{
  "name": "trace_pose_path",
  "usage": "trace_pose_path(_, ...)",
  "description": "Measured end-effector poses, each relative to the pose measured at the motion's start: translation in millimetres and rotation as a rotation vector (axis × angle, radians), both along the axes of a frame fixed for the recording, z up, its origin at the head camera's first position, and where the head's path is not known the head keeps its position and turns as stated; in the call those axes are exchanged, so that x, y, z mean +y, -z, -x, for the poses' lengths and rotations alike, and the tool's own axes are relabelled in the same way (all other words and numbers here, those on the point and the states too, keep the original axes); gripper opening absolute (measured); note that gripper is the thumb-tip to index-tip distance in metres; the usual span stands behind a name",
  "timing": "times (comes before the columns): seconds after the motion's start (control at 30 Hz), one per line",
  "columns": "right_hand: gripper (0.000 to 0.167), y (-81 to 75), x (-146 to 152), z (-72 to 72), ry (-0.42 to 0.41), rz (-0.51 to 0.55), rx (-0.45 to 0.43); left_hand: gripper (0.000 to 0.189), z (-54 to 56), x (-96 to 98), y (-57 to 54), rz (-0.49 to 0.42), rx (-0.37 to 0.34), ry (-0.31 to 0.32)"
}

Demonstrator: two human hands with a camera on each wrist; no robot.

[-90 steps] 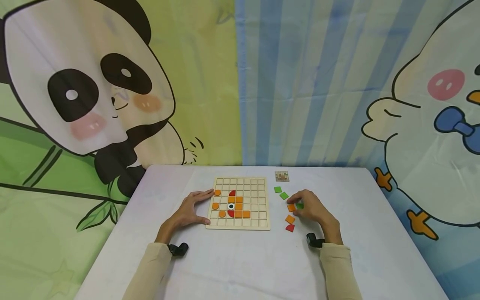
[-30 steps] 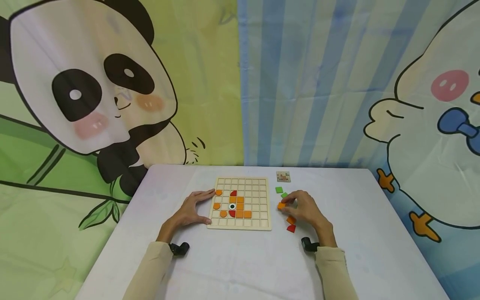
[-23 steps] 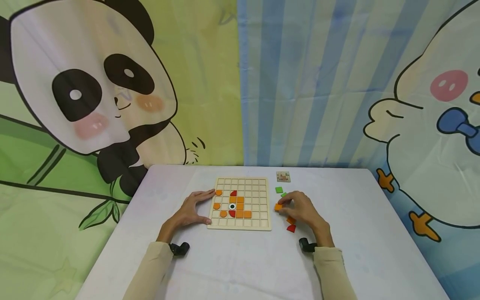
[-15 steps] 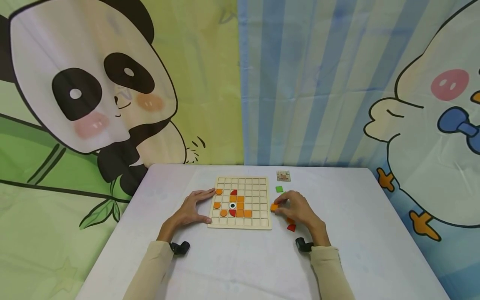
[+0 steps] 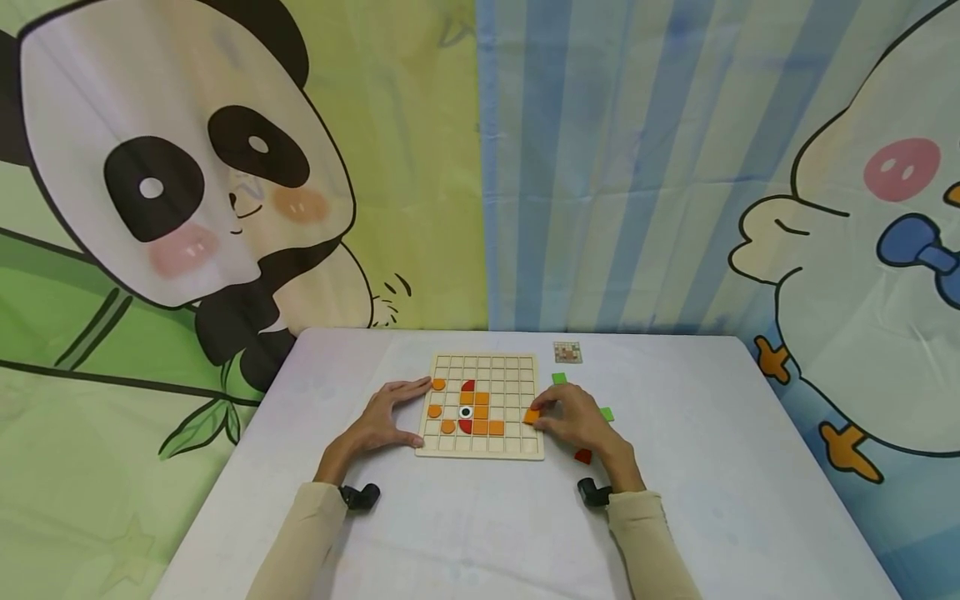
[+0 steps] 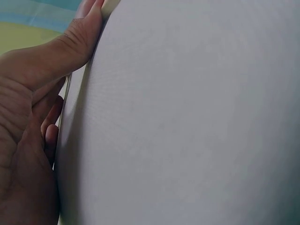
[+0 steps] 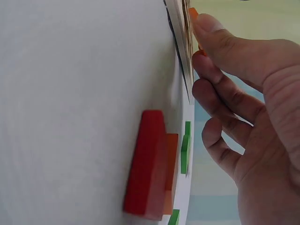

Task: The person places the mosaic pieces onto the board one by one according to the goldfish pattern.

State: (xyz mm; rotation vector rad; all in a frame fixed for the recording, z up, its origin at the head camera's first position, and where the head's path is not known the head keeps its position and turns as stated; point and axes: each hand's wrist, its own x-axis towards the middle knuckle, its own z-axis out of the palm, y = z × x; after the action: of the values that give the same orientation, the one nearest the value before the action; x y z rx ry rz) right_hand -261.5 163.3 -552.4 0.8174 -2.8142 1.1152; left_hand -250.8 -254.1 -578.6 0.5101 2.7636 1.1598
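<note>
My left hand spans the left edge of a wooden grid board, fingertips and thumb touching its rim. In the left wrist view the left thumb stretches along that edge. My right hand pinches an orange square tile between thumb and fingers, over the board's right edge. The right wrist view shows the same tile at the thumb tip. On the board lie orange squares, orange round pieces, a red quarter-round piece and an eye piece.
Right of the board lie green tiles and a red piece, partly covered by my right hand. An orange tile sits behind the red one in the right wrist view. A small patterned card lies at the back.
My right hand has picked up the orange square from the loose pieces and carried it left to the board's right edge. The left hand has stayed at the board's left edge.
</note>
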Motion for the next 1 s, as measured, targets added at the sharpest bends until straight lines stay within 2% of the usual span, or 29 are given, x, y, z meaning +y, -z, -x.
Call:
trace_pose_path(0.23,0.022,-6.3,-7,4.9,-0.03,0.002,0.037,0.111,-0.7,-0.6,-1.1,0.004,0.017,0.0)
trace_pose_path(0.43,0.021,-9.6,-18,12.6,-0.029,0.005,0.01,0.111,0.3,0.5,-0.7,0.009,0.025,0.008)
trace_pose_path(0.63,0.02,-6.9,-31,17.1,-0.032,-0.012,0.001,0.112,-0.3,0.5,-0.6,0.006,0.013,-0.001)
trace_pose_path(0.83,0.019,-3.1,-41,20.3,-0.073,-0.014,0.047,0.112,-0.3,0.7,-0.8,0.017,0.014,-0.009)
trace_pose_path(1.0,0.017,-0.3,-47,20.6,-0.061,-0.024,0.013,0.113,-0.7,0.9,-2.0,0.01,0.003,-0.008)
